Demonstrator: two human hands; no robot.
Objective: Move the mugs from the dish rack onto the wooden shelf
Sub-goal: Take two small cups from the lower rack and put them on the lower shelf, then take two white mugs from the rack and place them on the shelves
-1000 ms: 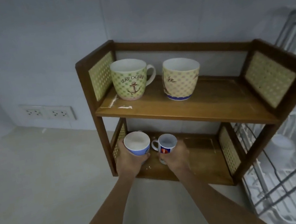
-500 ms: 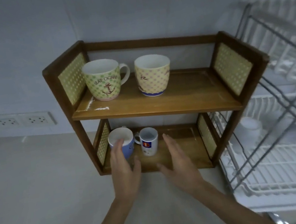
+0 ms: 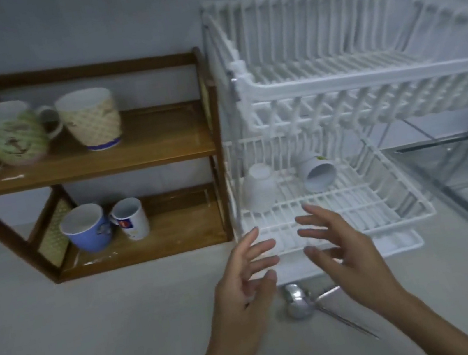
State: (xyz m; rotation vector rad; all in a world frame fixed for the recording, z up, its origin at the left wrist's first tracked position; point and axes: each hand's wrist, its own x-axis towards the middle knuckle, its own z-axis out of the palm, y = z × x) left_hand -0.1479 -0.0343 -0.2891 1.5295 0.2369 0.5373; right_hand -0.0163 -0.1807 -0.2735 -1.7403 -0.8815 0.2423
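Left hand [image 3: 243, 280] and right hand [image 3: 343, 255] held empty, fingers spread, side by side. Just beyond them, two white mugs [image 3: 259, 188] seen in the dish rack [image 3: 400, 212] lower tier. Wooden shelf [image 3: 132, 159], four mugs on it, noted far left.

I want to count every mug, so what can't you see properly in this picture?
Head view only:
- Green patterned mug on the wooden shelf: motion blur smears its print.
- White mug lying on its side in the white wire dish rack: its small mark is too small to read.
- Dish rack's right end: cut off by the picture edge, so mugs there stay unknown.
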